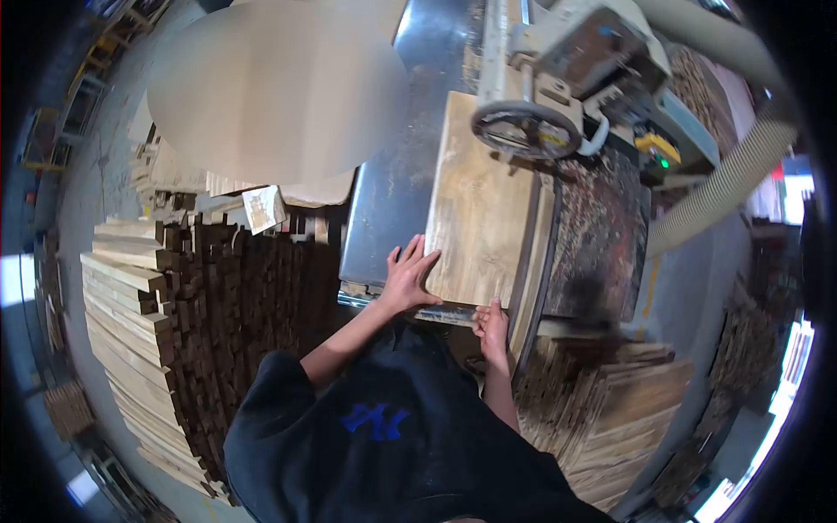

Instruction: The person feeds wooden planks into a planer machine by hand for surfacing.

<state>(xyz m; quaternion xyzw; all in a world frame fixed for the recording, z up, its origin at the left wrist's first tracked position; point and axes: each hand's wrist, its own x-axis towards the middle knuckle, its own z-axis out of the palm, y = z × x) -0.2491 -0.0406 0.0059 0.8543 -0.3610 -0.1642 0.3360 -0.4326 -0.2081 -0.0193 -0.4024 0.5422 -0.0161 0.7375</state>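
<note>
A wide, pale wooden board (484, 218) lies flat on the dark metal table of a woodworking machine (392, 192). My left hand (408, 281) rests at the board's near left corner with its fingers spread, touching the left edge. At the near end of the board is my right hand (493, 333), its fingers curled and the thumb up against the edge. A long straight guide fence (540, 253) runs along the board's right side. The board's far end passes beside the machine head's round handwheel (526, 131).
Stacked wood strips (131, 305) stand to my left, and a pile of boards (623, 401) sits at lower right. Wood chips cover the machine's right-hand surface (602, 235). A ribbed hose (732, 183) curves down at right. A large blurred patch hides the upper left.
</note>
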